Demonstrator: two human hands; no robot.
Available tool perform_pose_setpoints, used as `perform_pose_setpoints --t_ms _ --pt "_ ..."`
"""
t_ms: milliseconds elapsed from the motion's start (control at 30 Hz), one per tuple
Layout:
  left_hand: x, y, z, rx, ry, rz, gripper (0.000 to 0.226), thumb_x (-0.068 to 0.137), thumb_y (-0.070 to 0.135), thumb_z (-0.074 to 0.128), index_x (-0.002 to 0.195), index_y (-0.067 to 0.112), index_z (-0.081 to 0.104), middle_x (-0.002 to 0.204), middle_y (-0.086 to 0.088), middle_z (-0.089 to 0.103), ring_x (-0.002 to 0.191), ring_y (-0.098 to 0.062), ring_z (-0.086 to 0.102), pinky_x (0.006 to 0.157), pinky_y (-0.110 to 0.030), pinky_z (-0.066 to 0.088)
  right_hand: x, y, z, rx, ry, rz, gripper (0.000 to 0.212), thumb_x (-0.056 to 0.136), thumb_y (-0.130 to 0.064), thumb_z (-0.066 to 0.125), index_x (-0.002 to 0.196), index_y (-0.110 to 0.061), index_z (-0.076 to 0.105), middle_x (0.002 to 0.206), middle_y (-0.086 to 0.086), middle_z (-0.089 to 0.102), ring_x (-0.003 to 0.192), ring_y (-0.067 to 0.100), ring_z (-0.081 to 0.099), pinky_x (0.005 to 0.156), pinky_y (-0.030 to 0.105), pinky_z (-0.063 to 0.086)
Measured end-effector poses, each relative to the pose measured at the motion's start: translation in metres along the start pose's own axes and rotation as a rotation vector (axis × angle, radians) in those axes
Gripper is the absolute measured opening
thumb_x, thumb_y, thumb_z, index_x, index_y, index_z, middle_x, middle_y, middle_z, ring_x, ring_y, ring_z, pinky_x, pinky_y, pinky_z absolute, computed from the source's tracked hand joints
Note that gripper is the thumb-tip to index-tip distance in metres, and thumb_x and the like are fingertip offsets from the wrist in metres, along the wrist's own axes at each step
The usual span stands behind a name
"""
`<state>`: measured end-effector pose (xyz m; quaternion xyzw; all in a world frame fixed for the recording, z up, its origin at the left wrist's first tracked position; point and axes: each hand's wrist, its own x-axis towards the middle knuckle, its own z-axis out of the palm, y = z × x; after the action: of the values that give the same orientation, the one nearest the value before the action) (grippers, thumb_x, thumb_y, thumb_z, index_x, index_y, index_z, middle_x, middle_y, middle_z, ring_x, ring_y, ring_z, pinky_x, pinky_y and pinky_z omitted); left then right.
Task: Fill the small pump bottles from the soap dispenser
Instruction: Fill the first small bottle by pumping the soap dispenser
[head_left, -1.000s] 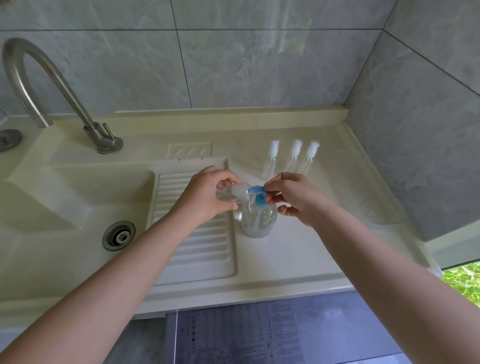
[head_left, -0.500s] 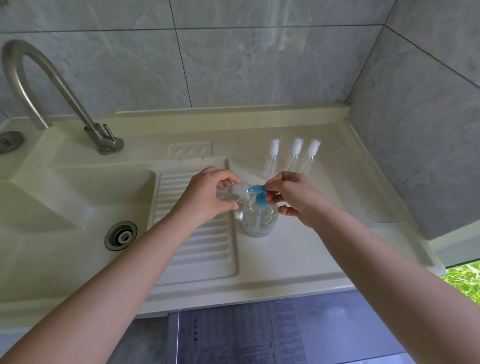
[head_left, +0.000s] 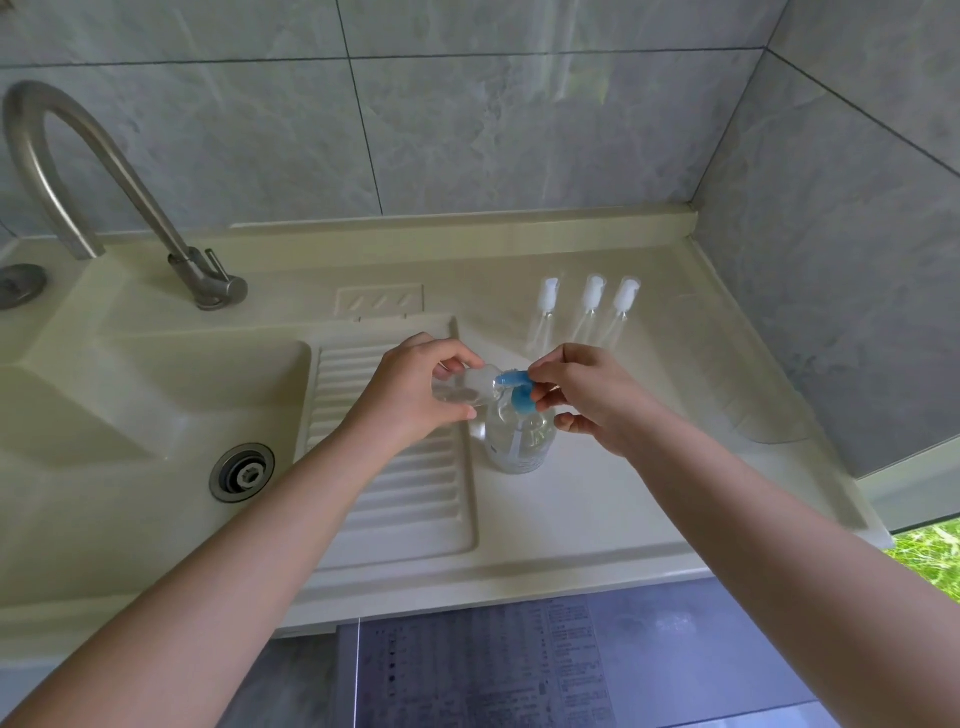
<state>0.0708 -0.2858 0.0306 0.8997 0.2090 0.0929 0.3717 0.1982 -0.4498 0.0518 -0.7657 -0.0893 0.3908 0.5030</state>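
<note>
A clear soap dispenser with a blue pump head stands on the cream counter just right of the ribbed drainboard. My left hand grips a small clear bottle, tilted with its mouth against the blue nozzle. My right hand pinches the pump head from the right with its fingertips. Three white pump tops with thin tubes lie side by side on the counter behind the hands.
A sink basin with a metal drain lies to the left, under a curved steel tap. The ribbed drainboard sits between basin and dispenser. Grey tiled walls close in behind and on the right.
Almost nothing has moved; both hands stay at the pump head, with the small bottle held against the nozzle throughout.
</note>
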Motion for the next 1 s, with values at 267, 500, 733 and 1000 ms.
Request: perform_pose_setpoints --t_ms 267,500,733,1000 --pt "-0.0012 0.0012 0.0004 0.008 -0.001 -0.001 0.049 0.065 0.013 0.09 0.105 0.034 0.07 0.106 0.005 0.06 0.096 -0.006 0.058 0.075 0.0 0.037 -0.0011 -0.0038 -0.0059 0.027 -0.044 0.026 0.004 0.095 -0.008 0.061 0.097 -0.01 0.064 0.075 0.004 0.069 0.07 0.015 0.061 0.056 0.023 0.041" --pt "-0.0008 -0.0009 0.0005 -0.009 0.008 0.007 0.05 0.064 0.013 0.09 0.103 0.036 0.069 0.105 0.005 0.061 0.096 -0.008 0.059 0.08 -0.006 0.04 0.0 -0.0052 -0.0048 0.008 -0.028 0.022 0.005 0.094 -0.009 0.06 0.096 -0.012 0.063 0.073 0.003 0.068 0.069 0.014 0.061 0.053 0.023 0.04" --pt "-0.0008 -0.002 0.0027 -0.013 0.015 0.023 0.051 0.062 0.013 0.092 0.101 0.036 0.069 0.102 0.004 0.061 0.094 -0.01 0.06 0.085 -0.015 0.046 -0.0002 -0.0027 -0.0026 0.018 -0.011 0.038 0.006 0.094 -0.009 0.06 0.093 -0.014 0.064 0.073 0.002 0.07 0.068 0.014 0.062 0.053 0.023 0.039" --pt "-0.0011 -0.0017 0.0018 -0.02 0.029 0.023 0.05 0.062 0.011 0.091 0.102 0.033 0.071 0.101 0.003 0.061 0.092 -0.01 0.06 0.077 -0.001 0.038 -0.0013 -0.0032 -0.0021 0.032 -0.005 0.028 0.006 0.094 -0.009 0.06 0.092 -0.013 0.063 0.072 0.003 0.069 0.069 0.014 0.062 0.054 0.023 0.041"
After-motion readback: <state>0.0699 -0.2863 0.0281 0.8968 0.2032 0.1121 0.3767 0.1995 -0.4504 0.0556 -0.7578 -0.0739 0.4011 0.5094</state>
